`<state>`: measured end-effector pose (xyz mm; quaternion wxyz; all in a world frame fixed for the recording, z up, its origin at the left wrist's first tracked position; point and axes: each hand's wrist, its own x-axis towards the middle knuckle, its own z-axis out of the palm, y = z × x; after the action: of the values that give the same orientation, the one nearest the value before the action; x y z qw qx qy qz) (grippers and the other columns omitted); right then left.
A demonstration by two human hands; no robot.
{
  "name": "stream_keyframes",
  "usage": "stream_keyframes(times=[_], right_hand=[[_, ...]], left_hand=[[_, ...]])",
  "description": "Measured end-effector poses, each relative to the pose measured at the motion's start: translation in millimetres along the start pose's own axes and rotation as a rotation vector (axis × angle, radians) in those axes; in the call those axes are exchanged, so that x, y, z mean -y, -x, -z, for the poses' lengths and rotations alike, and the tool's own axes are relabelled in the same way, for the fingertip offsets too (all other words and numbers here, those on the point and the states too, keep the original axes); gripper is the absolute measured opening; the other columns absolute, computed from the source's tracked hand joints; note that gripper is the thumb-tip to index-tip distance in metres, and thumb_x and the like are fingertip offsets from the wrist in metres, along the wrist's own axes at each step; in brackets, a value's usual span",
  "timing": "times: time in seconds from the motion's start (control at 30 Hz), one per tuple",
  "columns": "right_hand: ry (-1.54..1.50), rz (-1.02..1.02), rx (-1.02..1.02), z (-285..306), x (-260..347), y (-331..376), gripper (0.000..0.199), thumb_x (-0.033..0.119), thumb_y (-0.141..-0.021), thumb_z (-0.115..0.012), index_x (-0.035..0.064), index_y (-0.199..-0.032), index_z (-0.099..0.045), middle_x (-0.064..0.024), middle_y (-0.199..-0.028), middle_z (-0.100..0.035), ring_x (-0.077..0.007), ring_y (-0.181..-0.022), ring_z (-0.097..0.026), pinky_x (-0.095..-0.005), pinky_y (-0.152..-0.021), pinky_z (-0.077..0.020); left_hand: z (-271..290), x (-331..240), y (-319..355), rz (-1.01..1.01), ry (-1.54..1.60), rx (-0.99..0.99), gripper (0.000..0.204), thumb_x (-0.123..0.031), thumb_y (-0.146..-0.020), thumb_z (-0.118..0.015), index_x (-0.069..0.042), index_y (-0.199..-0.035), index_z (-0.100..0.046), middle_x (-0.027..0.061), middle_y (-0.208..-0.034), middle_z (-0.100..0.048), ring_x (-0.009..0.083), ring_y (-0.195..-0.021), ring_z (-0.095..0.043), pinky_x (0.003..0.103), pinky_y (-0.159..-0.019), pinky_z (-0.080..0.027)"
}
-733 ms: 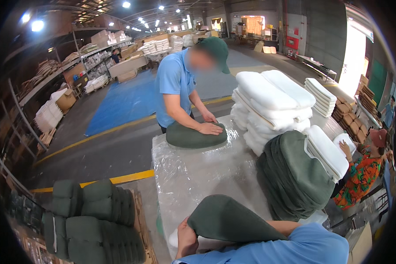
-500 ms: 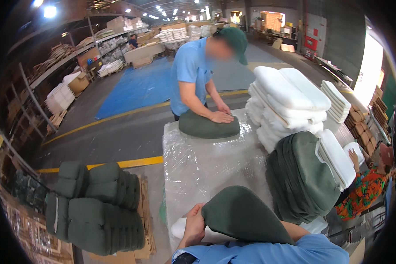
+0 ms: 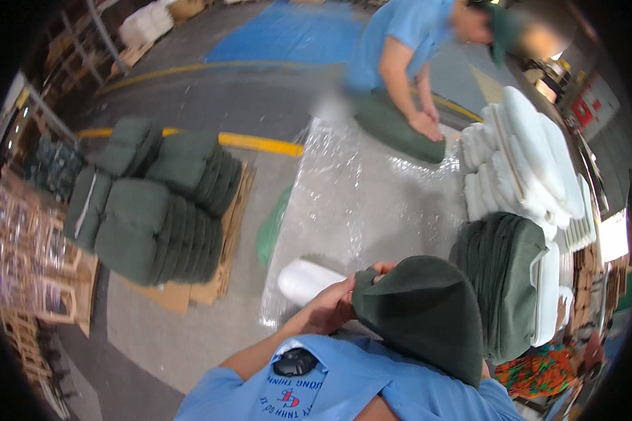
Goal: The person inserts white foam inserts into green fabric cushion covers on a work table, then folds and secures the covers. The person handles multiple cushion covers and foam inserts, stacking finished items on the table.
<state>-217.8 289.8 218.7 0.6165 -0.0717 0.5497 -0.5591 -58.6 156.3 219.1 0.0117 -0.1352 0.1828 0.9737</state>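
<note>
Close to my chest is a dark green fabric cushion cover (image 3: pixel 425 316). My left hand (image 3: pixel 337 302) is closed on its left edge, with some fingertips showing over the top of the fabric. The cover hides my right hand; only a sliver of skin shows by its lower right side, so its fingers cannot be seen. A white foam cushion (image 3: pixel 309 279) lies on the plastic-wrapped table (image 3: pixel 379 210), partly behind my left hand and the cover.
Across the table a co-worker presses both hands on a green cushion (image 3: pixel 397 130). To the right stand a pile of green covers (image 3: pixel 495 281) and a tall stack of white cushions (image 3: pixel 519 161). Finished-looking green cushions (image 3: pixel 147 224) are piled on cardboard at left. Another person's patterned sleeve shows at lower right.
My view has tilted down and turned. The cover has folded and its raised edge has bent over, with my left hand still on its left edge. The co-worker's hands remain on the cushion.
</note>
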Motion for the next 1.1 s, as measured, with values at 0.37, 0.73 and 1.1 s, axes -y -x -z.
stream_keyframes(times=[0.37, 0.73, 1.1], right_hand=[[0.159, -0.164, 0.292, -59, 54, -52, 0.022, 0.024, -0.105, -0.069, 0.0029, -0.111, -0.07, 0.001, -0.096, -0.072, -0.0078, -0.088, -0.067, -0.0254, -0.077, -0.0537], [0.324, -0.003, 0.636, -91, 16, -156, 0.014, 0.016, -0.098, -0.067, 0.003, -0.103, -0.072, -0.001, -0.093, -0.07, -0.01, -0.092, -0.065, -0.0285, -0.081, -0.0522], [1.397, 0.269, 0.402, -110, -46, -277, 0.038, 0.031, -0.092, -0.064, 0.0036, -0.114, -0.078, -0.0244, -0.127, -0.072, -0.0413, -0.117, -0.071, -0.0501, -0.097, -0.0546]], left_hand=[[51, 7, 49, -0.223, 0.022, -0.26, 0.037, -0.033, -0.115, -0.049, -0.007, -0.139, -0.06, 0.0058, -0.132, -0.068, 0.0177, -0.121, -0.065, 0.039, -0.108, -0.05], [75, -21, 58, -0.559, -0.226, -0.958, 0.03, -0.027, -0.115, -0.05, -0.001, -0.117, -0.064, 0.008, -0.111, -0.07, 0.0167, -0.095, -0.065, 0.032, -0.088, -0.053], [191, -5, 22, -0.594, -0.503, -1.001, 0.023, -0.021, -0.11, -0.056, -0.001, -0.119, -0.064, 0.0099, -0.113, -0.071, 0.0214, -0.098, -0.069, 0.038, -0.086, -0.057]])
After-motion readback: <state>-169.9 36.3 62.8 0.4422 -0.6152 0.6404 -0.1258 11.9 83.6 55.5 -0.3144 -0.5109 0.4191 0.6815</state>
